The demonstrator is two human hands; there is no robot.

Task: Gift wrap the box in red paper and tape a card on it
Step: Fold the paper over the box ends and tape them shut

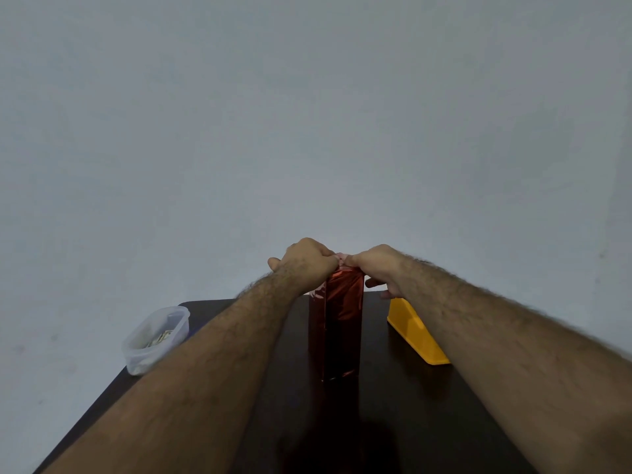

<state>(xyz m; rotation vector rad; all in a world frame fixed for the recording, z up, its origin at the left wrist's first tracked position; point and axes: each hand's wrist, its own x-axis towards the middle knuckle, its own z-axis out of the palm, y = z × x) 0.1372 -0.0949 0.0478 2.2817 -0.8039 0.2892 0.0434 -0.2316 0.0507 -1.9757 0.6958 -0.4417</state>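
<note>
Box [337,323] upright on bench [393,398], wrapped in red paper [345,292]. Fingers of left hand [307,261] and right hand [379,268] pinching paper at top. Risks: foil tearing under pull; tall box tipping.

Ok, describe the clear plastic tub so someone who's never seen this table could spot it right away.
Start at the dark table and follow its left edge. The tub sits there, left of the left forearm and the tall red-wrapped box. It is the only see-through thing: a rounded, lidless container with small items inside, unlike the solid yellow object on the right.
</note>
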